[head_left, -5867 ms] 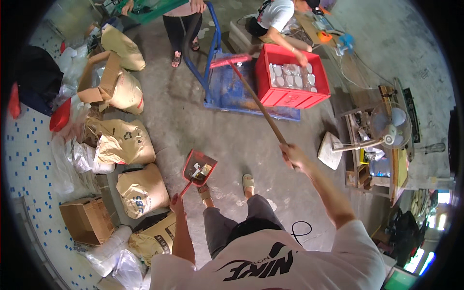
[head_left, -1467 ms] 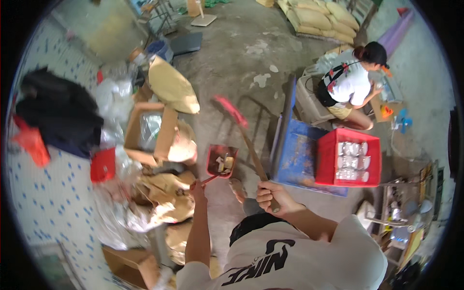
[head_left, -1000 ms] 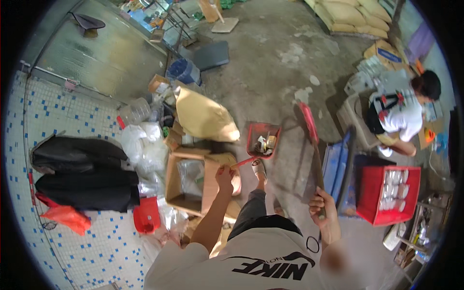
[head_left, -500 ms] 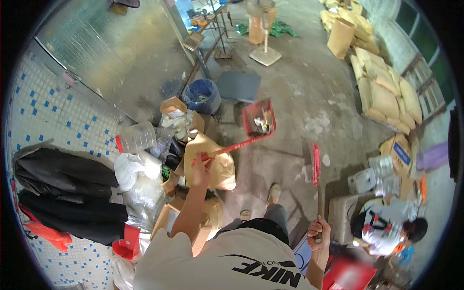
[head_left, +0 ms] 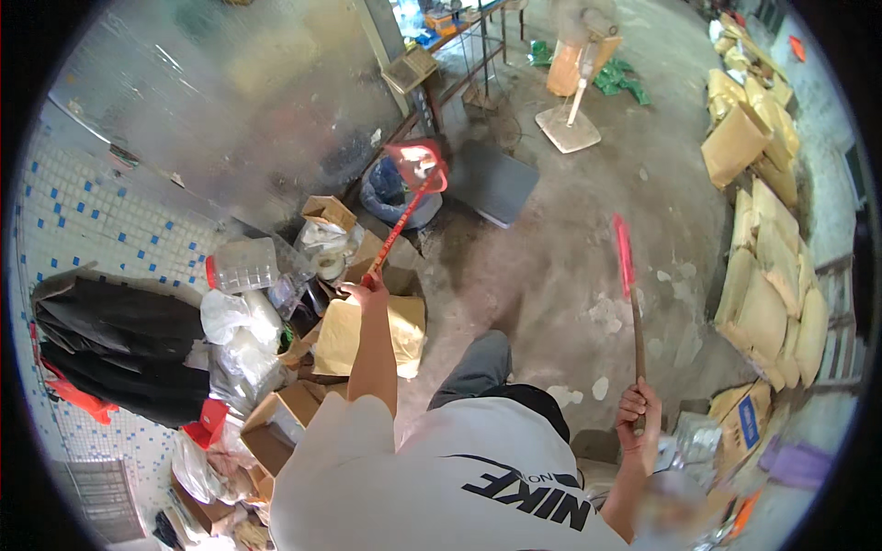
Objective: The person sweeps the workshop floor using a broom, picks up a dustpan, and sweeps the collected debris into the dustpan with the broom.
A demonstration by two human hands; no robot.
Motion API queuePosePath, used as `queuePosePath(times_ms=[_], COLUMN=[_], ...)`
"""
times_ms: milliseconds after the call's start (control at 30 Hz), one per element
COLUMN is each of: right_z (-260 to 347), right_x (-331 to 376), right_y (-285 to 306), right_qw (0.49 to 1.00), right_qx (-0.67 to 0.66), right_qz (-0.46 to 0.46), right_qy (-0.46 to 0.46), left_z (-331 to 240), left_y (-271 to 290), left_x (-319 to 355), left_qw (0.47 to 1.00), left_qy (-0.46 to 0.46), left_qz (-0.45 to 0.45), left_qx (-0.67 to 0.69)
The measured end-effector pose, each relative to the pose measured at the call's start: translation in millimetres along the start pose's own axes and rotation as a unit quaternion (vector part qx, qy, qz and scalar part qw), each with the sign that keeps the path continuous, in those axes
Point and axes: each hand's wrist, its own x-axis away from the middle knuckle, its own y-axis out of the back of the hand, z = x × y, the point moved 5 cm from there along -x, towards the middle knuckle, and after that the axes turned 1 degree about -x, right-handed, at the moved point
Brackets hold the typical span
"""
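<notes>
My left hand (head_left: 368, 287) is closed round the long red handle of a dustpan (head_left: 401, 162). The pan is raised over the near side of a bin with a blue liner (head_left: 371, 203), and light-coloured scraps lie in it. My right hand (head_left: 638, 412) grips the wooden stick of a broom (head_left: 624, 256). Its narrow red head points away from me above the concrete floor, apart from the dustpan. Just beneath my left hand stands a brown paper bag (head_left: 371, 336).
A dark flat board (head_left: 496, 182) lies beside the bin. Beyond it stands a fan (head_left: 571, 130). Stacked sacks (head_left: 764, 266) line the right wall. Boxes, plastic bags and a clear jar (head_left: 246, 265) crowd the left, near dark clothes (head_left: 119, 344).
The dustpan has moved left from above the floor to over the bin. The broom stays in my right hand, its head raised a little. My body has stepped forward and the view has turned left.
</notes>
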Motion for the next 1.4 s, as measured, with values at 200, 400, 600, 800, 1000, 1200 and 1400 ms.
queuePosePath(times_ms=[200, 400, 600, 800, 1000, 1200, 1400], right_z=[125, 259, 386, 525, 710, 910, 1056], right_x=[-115, -198, -303, -400, -497, -590, -750], right_y=[-73, -153, -229, -260, -297, -385, -466], right_qw=[0.996, 0.996, 0.987, 0.992, 0.991, 0.992, 0.977], right_qx=[0.083, 0.043, 0.046, 0.031, 0.089, 0.108, 0.193], right_qz=[-0.026, -0.072, -0.062, -0.049, -0.027, -0.023, 0.001], right_qy=[-0.022, -0.029, -0.141, -0.11, -0.1, -0.065, -0.09], left_z=[73, 169, 159, 280, 466, 674, 919], left_y=[-4, -31, -37, -204, -221, -293, -397], left_x=[-27, -43, -6, 123, 128, 123, 61], left_qw=[0.988, 0.984, 0.998, 0.922, 0.894, 0.766, 0.663], left_qy=[-0.044, 0.008, -0.05, -0.225, -0.233, -0.141, -0.089], left_qz=[-0.072, -0.107, -0.009, 0.047, -0.031, -0.045, 0.014], left_qx=[0.128, 0.139, 0.045, -0.312, -0.382, -0.625, -0.743])
